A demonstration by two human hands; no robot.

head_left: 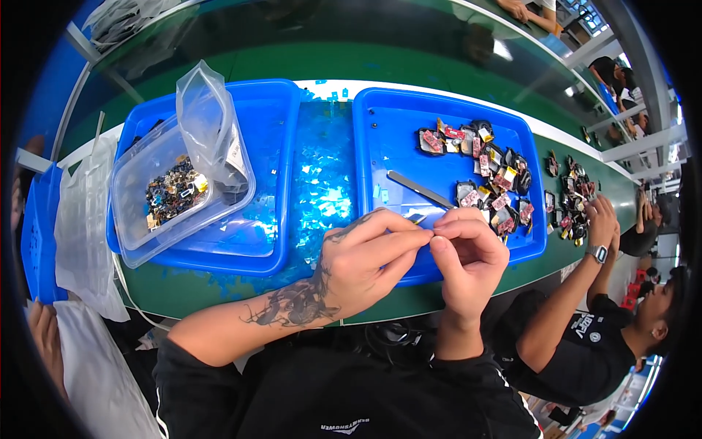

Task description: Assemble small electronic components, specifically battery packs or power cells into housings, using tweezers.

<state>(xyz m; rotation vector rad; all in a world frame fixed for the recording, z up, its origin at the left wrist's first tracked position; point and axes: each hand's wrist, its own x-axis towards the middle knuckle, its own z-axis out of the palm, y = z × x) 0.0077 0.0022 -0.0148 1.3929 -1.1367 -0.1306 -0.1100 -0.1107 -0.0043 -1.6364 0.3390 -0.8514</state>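
My left hand (371, 254) and my right hand (472, 256) meet at the fingertips over the near edge of the right blue tray (360, 146). Both are closed in a pinch; whatever lies between the fingers is too small or hidden to name. A small shiny piece (417, 218) shows just beyond the left fingers. Past my hands, a flat grey metal tool (420, 189), perhaps tweezers, lies in the tray. Several small black housings with red-and-white boards (504, 178) are heaped along the tray's right side.
The left blue tray (291, 146) bears a clear plastic tub (245, 192) of tiny mixed parts (175, 189) and a clear bag (205, 117). Blue film bits (322, 190) litter the green table between the trays. At right, a co-worker's hand (601, 219) is by another heap of housings (574, 197).
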